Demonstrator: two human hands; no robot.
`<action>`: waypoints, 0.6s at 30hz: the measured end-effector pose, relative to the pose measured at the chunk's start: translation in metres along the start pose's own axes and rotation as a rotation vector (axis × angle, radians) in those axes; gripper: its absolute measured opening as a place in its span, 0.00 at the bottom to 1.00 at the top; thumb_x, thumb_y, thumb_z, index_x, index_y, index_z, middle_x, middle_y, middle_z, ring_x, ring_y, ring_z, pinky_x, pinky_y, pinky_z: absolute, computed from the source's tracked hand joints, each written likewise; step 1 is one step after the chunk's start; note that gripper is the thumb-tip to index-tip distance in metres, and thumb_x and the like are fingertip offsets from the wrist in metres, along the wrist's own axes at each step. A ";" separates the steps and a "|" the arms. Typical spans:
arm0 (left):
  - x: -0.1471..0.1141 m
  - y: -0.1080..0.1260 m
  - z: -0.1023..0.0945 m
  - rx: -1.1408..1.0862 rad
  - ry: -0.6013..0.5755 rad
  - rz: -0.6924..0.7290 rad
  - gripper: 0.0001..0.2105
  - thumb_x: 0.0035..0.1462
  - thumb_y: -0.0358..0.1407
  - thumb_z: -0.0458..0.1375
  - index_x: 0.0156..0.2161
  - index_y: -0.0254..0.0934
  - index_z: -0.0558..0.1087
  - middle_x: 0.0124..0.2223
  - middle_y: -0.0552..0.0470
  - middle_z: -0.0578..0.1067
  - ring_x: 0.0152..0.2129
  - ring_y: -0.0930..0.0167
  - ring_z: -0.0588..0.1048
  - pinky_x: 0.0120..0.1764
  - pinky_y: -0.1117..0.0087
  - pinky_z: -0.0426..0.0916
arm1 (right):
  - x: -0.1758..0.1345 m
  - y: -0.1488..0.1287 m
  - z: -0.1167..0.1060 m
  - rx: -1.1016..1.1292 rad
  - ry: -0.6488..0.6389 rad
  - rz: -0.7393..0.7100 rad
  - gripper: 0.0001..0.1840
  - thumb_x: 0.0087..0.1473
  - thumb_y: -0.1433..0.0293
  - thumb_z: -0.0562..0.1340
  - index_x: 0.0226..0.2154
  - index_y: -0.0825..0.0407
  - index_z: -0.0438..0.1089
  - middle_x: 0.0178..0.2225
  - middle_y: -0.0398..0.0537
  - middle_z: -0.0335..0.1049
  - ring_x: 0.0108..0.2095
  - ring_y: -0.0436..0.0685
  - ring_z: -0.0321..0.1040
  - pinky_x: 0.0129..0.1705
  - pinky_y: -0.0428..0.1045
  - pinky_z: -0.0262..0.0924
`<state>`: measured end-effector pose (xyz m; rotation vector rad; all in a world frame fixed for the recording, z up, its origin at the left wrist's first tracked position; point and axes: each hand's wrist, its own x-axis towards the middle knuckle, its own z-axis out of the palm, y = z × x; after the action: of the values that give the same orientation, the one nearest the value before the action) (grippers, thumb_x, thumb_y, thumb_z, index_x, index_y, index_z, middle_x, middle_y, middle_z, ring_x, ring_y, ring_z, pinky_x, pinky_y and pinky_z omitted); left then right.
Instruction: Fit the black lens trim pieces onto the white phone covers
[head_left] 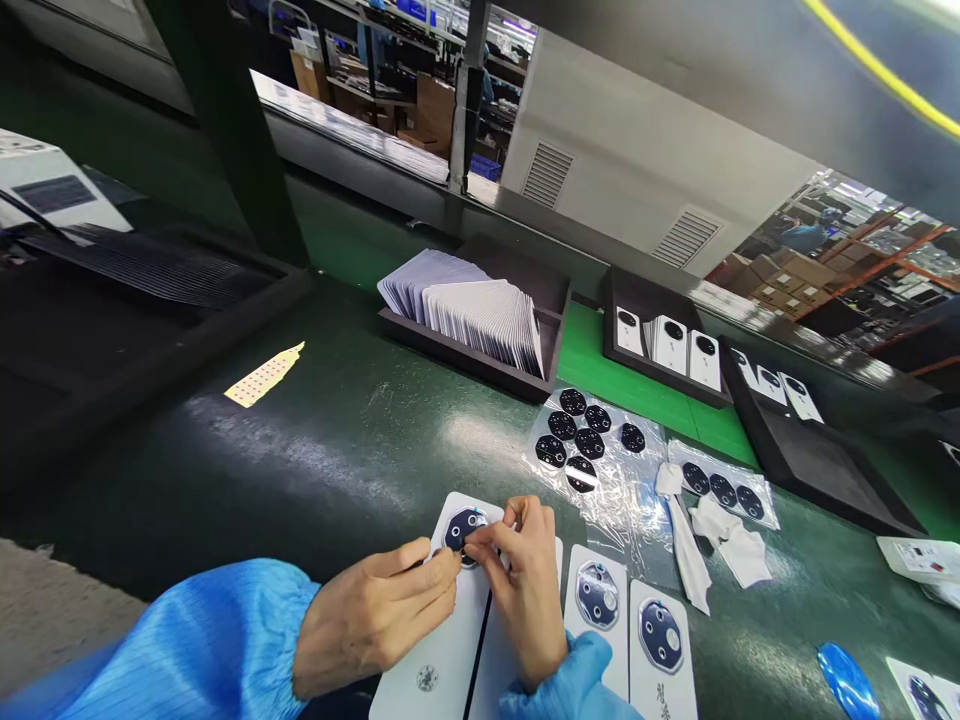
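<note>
A white phone back panel (421, 668) lies at the front of the bench, with a dark octagonal camera plate (463, 522) near its top end. My left hand (379, 612) reaches in from the left, thumb and fingertips closed at the plate's lower edge. From the other side my right hand (525, 575) bends down over the plate, thumb and forefinger pinched at its right part. Anything between the fingertips is too small or hidden to name. Another white panel sits partly beneath my right hand. Beside it lie two more panels with camera plates (598, 595) (660, 635).
A black tray (480, 355) holds fanned white panels. Round black plates (589, 443) lie on clear film, near white cloths (739, 545). More trays (667, 375) with panels stand at the back right. A yellow dotted sheet (265, 375) and a blue oval piece (847, 680) lie on the bench.
</note>
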<state>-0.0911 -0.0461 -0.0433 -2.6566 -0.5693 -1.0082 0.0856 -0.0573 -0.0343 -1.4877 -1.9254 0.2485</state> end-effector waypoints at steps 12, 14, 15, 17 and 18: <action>0.000 0.000 0.001 -0.017 0.010 0.001 0.18 0.67 0.21 0.42 0.35 0.29 0.74 0.35 0.49 0.80 0.39 0.74 0.74 0.46 0.69 0.65 | 0.002 -0.006 -0.005 -0.124 0.066 -0.117 0.11 0.57 0.79 0.58 0.28 0.51 0.69 0.31 0.45 0.56 0.33 0.54 0.55 0.31 0.48 0.55; 0.000 0.000 0.001 -0.025 0.014 -0.001 0.18 0.67 0.21 0.42 0.35 0.29 0.74 0.35 0.49 0.80 0.39 0.74 0.74 0.46 0.69 0.65 | 0.001 -0.007 -0.005 -0.142 0.064 -0.138 0.12 0.59 0.79 0.56 0.28 0.51 0.69 0.31 0.45 0.56 0.32 0.54 0.54 0.31 0.47 0.54; 0.000 0.000 0.002 -0.029 0.015 -0.004 0.18 0.67 0.21 0.42 0.35 0.29 0.74 0.35 0.49 0.80 0.39 0.74 0.75 0.47 0.69 0.65 | 0.001 -0.007 -0.005 -0.153 0.053 -0.157 0.12 0.60 0.78 0.55 0.27 0.51 0.69 0.31 0.45 0.56 0.32 0.54 0.54 0.30 0.47 0.54; 0.000 0.000 0.002 -0.033 0.014 -0.008 0.18 0.67 0.21 0.43 0.35 0.28 0.74 0.35 0.49 0.79 0.39 0.74 0.75 0.47 0.69 0.65 | 0.000 -0.008 -0.005 -0.168 0.025 -0.175 0.13 0.60 0.77 0.56 0.26 0.51 0.68 0.30 0.45 0.56 0.32 0.54 0.54 0.30 0.47 0.53; 0.000 0.000 0.002 -0.030 0.013 -0.007 0.18 0.67 0.21 0.43 0.35 0.28 0.74 0.35 0.49 0.79 0.39 0.74 0.75 0.47 0.69 0.65 | 0.000 -0.008 -0.005 -0.172 0.017 -0.166 0.13 0.60 0.76 0.56 0.26 0.50 0.69 0.30 0.45 0.57 0.32 0.54 0.54 0.31 0.48 0.54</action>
<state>-0.0904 -0.0452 -0.0447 -2.6744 -0.5659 -1.0432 0.0826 -0.0608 -0.0268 -1.4212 -2.0870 -0.0043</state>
